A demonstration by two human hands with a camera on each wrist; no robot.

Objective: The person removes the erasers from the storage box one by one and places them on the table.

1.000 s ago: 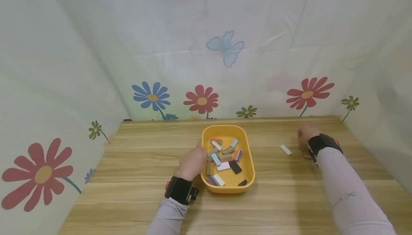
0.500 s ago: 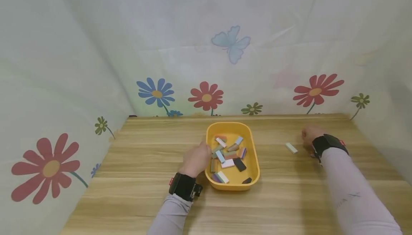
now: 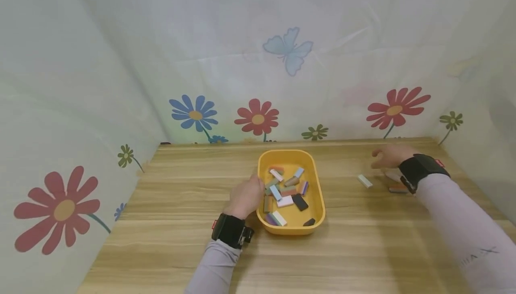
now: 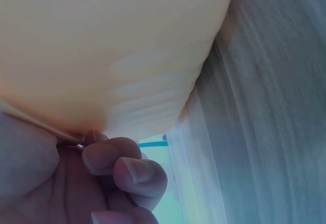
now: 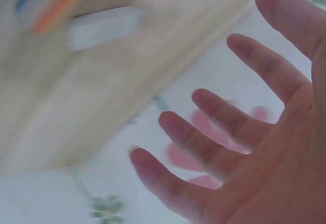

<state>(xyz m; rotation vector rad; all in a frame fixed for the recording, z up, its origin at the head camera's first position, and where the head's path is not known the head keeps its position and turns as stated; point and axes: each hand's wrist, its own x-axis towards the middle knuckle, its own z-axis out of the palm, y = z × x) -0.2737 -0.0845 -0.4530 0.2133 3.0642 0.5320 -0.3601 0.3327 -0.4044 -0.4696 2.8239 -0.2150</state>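
Note:
A yellow rectangular bin [image 3: 290,230] holding several small bar-shaped blocks stands on the wooden table. My left hand [image 3: 247,198] grips its left rim, and in the left wrist view the curled fingers [image 4: 133,175] press at the edge beside the bin's outer wall. To the right of the bin, my right hand [image 3: 392,156] hovers with its fingers spread apart and holds nothing. Below the hand lie a white block [image 3: 365,181] and a striped block [image 3: 398,189], the latter partly hidden by the wrist strap. The right wrist view shows a striped block [image 5: 53,2] with orange and blue bands.
Inside the bin are a black block [image 3: 299,202], a light blue block [image 3: 276,193] and a brown piece [image 3: 291,181] among others. A flower-printed curtain [image 3: 225,83] hangs along the table's back edge and both sides.
The right hand has uncurled, and it has risen and shifted slightly right. More of the striped block shows below it now. The left hand keeps its hold on the bin's rim.

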